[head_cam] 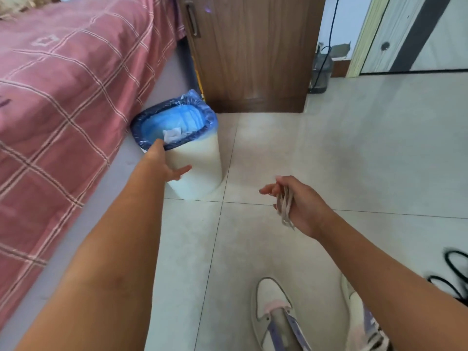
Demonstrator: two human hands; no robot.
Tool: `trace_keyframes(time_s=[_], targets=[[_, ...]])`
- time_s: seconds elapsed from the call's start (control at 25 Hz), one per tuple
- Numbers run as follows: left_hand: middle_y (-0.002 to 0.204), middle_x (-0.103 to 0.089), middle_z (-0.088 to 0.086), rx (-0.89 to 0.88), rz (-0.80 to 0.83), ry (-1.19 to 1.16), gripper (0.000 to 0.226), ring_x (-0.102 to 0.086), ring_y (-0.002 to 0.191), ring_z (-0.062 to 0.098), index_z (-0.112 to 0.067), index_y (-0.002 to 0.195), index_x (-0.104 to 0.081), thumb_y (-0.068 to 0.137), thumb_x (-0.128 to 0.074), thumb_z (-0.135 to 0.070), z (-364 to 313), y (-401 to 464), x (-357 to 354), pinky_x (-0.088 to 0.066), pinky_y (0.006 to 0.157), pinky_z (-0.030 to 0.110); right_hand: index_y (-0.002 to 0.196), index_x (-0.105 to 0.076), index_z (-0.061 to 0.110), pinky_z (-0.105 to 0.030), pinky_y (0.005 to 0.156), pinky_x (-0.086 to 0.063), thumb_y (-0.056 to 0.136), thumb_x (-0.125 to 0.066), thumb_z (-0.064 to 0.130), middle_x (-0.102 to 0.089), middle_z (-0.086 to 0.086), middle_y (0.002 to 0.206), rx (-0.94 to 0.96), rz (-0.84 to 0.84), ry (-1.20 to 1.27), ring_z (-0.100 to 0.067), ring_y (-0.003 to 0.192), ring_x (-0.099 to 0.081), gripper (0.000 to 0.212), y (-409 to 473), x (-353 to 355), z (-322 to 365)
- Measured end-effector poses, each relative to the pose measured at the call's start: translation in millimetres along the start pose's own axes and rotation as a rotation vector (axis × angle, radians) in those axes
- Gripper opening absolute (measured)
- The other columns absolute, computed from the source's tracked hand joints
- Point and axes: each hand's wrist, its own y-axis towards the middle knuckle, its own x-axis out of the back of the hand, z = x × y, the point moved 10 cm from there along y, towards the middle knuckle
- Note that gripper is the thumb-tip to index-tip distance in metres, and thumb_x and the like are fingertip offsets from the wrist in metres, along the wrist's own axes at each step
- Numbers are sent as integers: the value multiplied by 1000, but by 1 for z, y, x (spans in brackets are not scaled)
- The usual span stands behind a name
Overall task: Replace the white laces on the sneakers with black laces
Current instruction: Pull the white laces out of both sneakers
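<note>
From the head camera, the right hand (301,203) has its fingers curled round a bunch of flat, woven white laces (285,207), whose limp ends dangle below the palm. The left hand (164,160) reaches out with fingers spread and relaxed, fingertips at the rim of a smooth, cylindrical white bin (200,163); whether they actually touch it cannot be told. A crinkled, glossy blue plastic liner (174,115) folds over that rim, and just past the left fingertips a scrap of white paper (172,135) lies inside. Well below the right hand's fingers stand two white sneakers (272,315) with pale pink and lilac trim (their eyelet rows look unlaced, though motion blur softens them). Black cord (455,272) loops on the glossy pale tiled floor (329,138), right of the right forearm. Left of the left hand runs a soft pink checked bedspread (63,97); beyond the bin, a wood-grain cabinet (253,54). No writing is legible.
</note>
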Motion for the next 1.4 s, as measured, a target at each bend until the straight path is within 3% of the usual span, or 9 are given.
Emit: trace_keyframes(time_s=[0.12,0.28,0.48,0.68,0.88,1.0,1.2,1.32,1.4], targets=[[137,-37,10,15,-38,-54,28,-59,95,43,-22,119,-45,91,-48,-23,13,4,-5,-49,94,46,68,-67,12,-23,70,-40,92,-50,32,-68,5,76,31,-99,-505,-9,72,-56,35,9,15,-2],[113,-61,12,-98,103,-293,42,-64,88,31,-19,126,-46,89,-58,-5,50,-24,10,-57,52,48,57,-55,19,-26,72,-44,87,-57,28,-65,-8,85,29,-44,-1206,-23,86,-61,31,4,25,9],[122,-61,11,-182,176,-198,49,-67,92,36,-28,128,-44,92,-43,5,126,-73,43,-56,63,51,70,-70,8,-26,61,-47,79,-70,4,-68,-9,69,181,46,-916,-13,56,-61,10,-37,-9,83],[122,-60,6,-192,208,-115,48,-66,98,34,-29,128,-42,94,-40,5,132,-92,43,-56,68,56,72,-68,14,-19,59,-49,81,-70,7,-68,-4,73,489,111,-800,-12,58,-64,11,-57,-95,126],[123,-60,9,-192,194,-98,51,-65,100,36,-30,126,-43,91,-38,7,127,-91,37,-56,67,55,66,-52,17,-25,55,-39,84,-64,14,-60,-7,79,327,309,-1496,-22,74,-55,23,-26,-127,41],[122,-59,9,-174,206,-122,52,-65,98,37,-30,127,-42,91,-39,7,124,-89,34,-57,63,51,91,-67,15,-25,71,-44,86,-64,16,-64,-2,91,345,146,-1252,-19,83,-60,6,-17,-100,58],[120,-59,14,-123,214,-105,50,-65,93,37,-27,130,-44,91,-47,3,105,-79,27,-57,61,52,84,-69,14,-18,72,-44,87,-60,10,-66,8,81,473,-13,-910,-7,76,-59,11,-35,-53,88],[113,-60,15,-64,200,-32,37,-62,90,33,-16,121,-56,86,-63,-6,74,-70,18,-57,53,46,81,-66,19,-16,67,-44,89,-59,16,-60,13,71,365,86,-898,-3,67,-54,12,-51,-32,42],[104,-56,10,-73,153,98,23,-59,89,34,-14,113,-61,91,-58,-18,54,-59,15,-57,45,39,84,-62,26,-12,68,-42,91,-57,25,-59,16,81,236,273,-1158,-2,76,-56,9,-61,-27,-13]])
